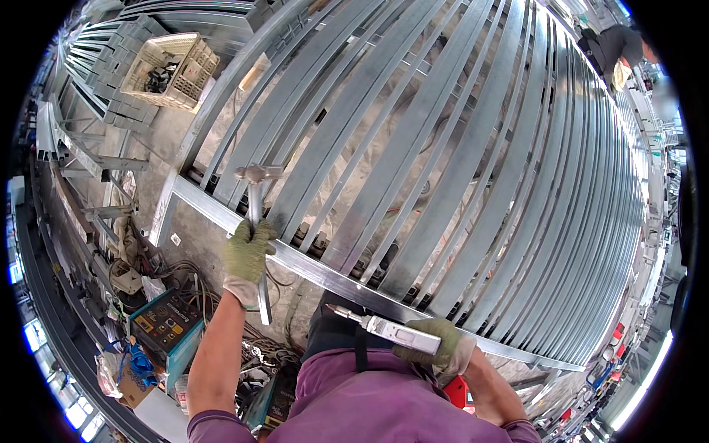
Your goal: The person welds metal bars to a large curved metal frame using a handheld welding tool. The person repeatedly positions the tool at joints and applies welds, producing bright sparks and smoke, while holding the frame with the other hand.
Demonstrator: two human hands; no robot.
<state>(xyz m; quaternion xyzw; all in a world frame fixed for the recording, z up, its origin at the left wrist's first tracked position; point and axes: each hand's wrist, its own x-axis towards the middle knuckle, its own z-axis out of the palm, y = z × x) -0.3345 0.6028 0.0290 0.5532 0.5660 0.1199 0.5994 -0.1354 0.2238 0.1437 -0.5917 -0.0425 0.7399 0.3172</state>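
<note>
Long metal bars [443, 148] fill the workshop floor. Left hand [247, 251] grips a hard, heavy hammer [255, 199] mid-handle, over the bars. Right hand [436, 345] holds a stiff torch [384, 328] near the chest.

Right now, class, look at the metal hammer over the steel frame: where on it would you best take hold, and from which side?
Grip the hammer on its straight handle, about where the gloved left hand wraps it, below the head. Come from the near side of the frame rail, the handle's free end: it sticks out clear of the slats, while the head lies over them. The right hand holds a pointed tool.
</note>
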